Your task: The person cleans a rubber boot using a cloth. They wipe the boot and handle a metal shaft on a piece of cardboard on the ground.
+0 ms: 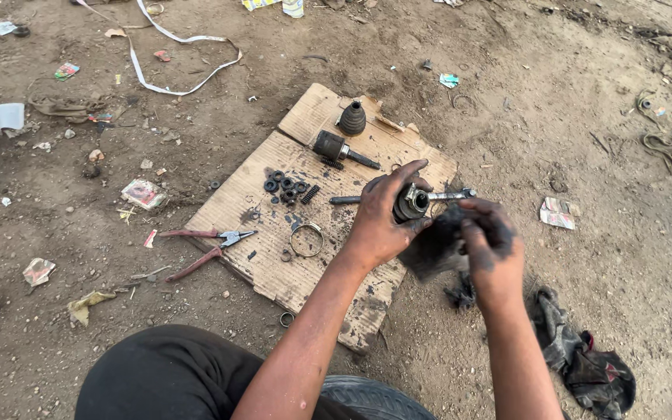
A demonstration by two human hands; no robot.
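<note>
Left hand [383,222]: fingers wrapped around a greasy round metal joint [412,204], held above the right edge of the cardboard sheet [250,204]. The joint's open end faces the camera.

Right hand [490,245]: blackened with grease, pinching a dark dirty rag [433,247] pressed against the underside of the joint.

A wrench [453,194] lies just behind the joint, partly hidden by it; whether it touches the joint, cannot tell.

On the cardboard, from near to far: a metal ring clamp [306,239]; a cluster of small black balls [283,185] with a short spring [310,194] beside it; a second joint with stub shaft [337,149]; a black ribbed rubber boot [352,119], upright.

Red-handled pliers [210,245] lie across the cardboard's left edge, jaws open.

On the dirt to the right of the right forearm: a crumpled dark cloth [585,362]. Ground is bare earth with scattered paper scraps and a white strap [166,58] at top left.
</note>
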